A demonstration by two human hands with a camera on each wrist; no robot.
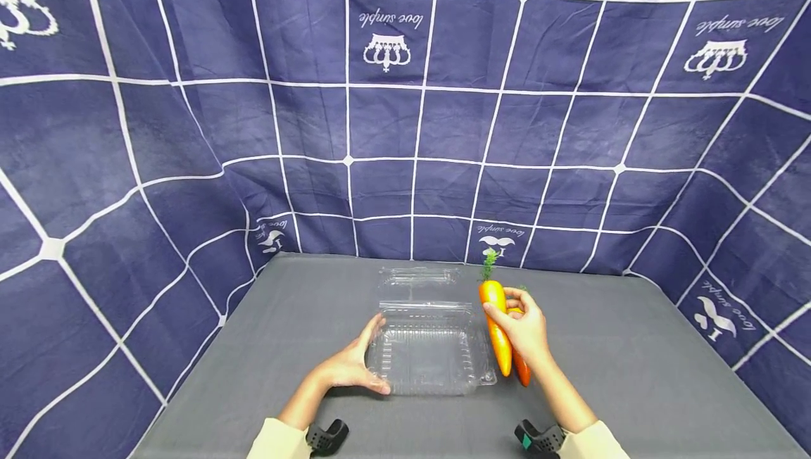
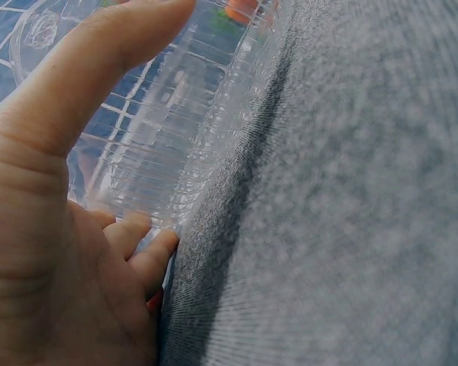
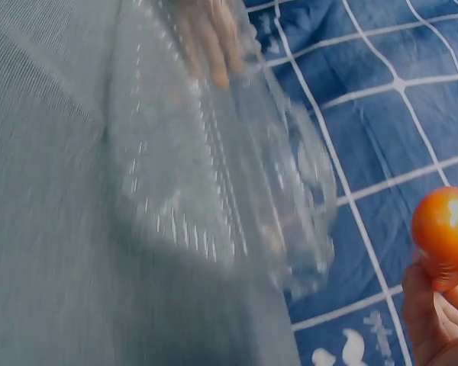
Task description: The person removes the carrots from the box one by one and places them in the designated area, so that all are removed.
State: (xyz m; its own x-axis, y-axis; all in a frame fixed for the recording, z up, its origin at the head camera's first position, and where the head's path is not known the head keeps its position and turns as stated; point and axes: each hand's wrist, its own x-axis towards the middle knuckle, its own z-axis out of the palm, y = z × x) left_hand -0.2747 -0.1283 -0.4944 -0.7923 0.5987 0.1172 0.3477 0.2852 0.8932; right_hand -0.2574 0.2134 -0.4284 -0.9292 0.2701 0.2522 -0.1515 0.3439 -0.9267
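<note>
A clear plastic clamshell container (image 1: pixel 426 360) stands on the grey table with its lid (image 1: pixel 419 277) folded back. My left hand (image 1: pixel 355 364) holds the container's left side, its thumb by the near corner and its fingers further back along the wall. Just right of the container, my right hand (image 1: pixel 526 325) pinches an orange carrot (image 1: pixel 495 304) with a green top pointing away. Partly behind that carrot and my fingers is a second, redder carrot (image 1: pixel 522 369); whether it is also held I cannot tell. In the right wrist view the held carrot (image 3: pixel 444 229) appears as a round orange end.
The grey table (image 1: pixel 633 374) extends to both sides of the container. Dark blue cloth (image 1: pixel 456 121) with white grid lines hangs behind it and along both sides.
</note>
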